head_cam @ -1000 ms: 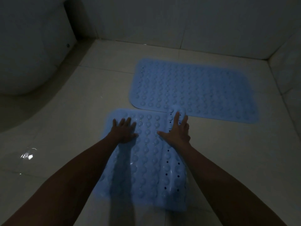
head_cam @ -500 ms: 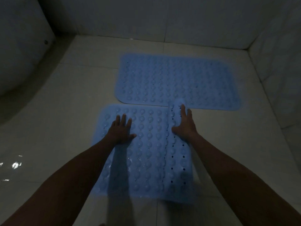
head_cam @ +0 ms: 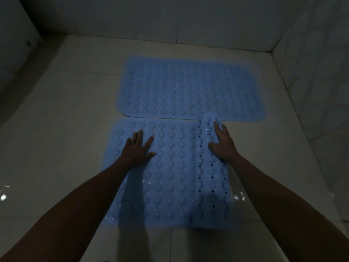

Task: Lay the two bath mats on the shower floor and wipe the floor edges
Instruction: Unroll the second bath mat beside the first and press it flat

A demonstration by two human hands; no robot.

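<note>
Two blue bath mats with rows of bumps lie on the pale tiled shower floor (head_cam: 75, 140). The far mat (head_cam: 188, 89) lies flat, crosswise near the back wall. The near mat (head_cam: 170, 176) is partly unrolled towards the right, and a rolled part (head_cam: 211, 167) still curls along its right side. My left hand (head_cam: 137, 150) presses flat on the mat's left half with fingers spread. My right hand (head_cam: 221, 142) rests with straight fingers on the far end of the roll. The roll's far tip overlaps the far mat's near edge.
Tiled walls close the floor at the back (head_cam: 170, 17) and the right (head_cam: 317, 72). A pale rounded fixture (head_cam: 13, 44) stands at the far left. Wet glints (head_cam: 3, 196) show on the floor at the left and beside the mat at the right.
The roll has moved to the right under my right hand and more of the near mat lies flat. My left hand stays pressed on the mat's left half.
</note>
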